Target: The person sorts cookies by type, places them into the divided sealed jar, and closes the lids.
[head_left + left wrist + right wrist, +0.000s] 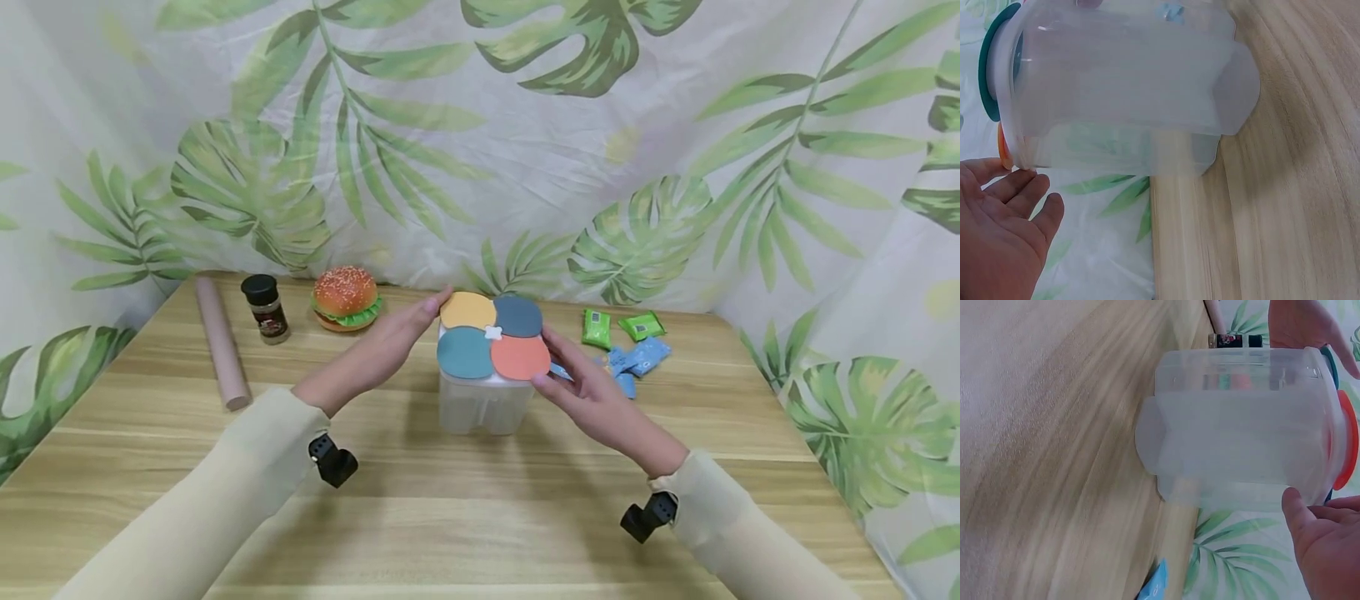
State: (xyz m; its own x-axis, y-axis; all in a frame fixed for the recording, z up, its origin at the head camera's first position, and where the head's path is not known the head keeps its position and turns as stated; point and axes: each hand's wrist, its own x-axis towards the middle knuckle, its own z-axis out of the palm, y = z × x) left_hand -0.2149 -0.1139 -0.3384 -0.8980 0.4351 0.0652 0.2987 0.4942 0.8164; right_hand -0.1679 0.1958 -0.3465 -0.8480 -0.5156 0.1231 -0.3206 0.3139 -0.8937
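Observation:
Upright at the middle of the wooden table [465,533] is a translucent plastic container [480,408]. Its lid [465,354] has four rounded petals in yellow, dark blue, teal and coral, around a small white centre. My left hand [390,342] reaches along the lid's left side, its fingertips touching the rim by the yellow petal. On the other side, my right hand [592,396] touches the lid edge near the coral petal. In the right wrist view, the right thumb [1297,515] lies against the container wall just below the rim; the other fingers are partly hidden.
Along the back left are a mauve cylinder [222,346], a black-capped spice jar [266,310] and a toy hamburger [347,298]. Behind the right hand lie two green packets [597,328] and blue wrapped pieces [643,358]. A leaf-print curtain [420,167] hangs behind the table.

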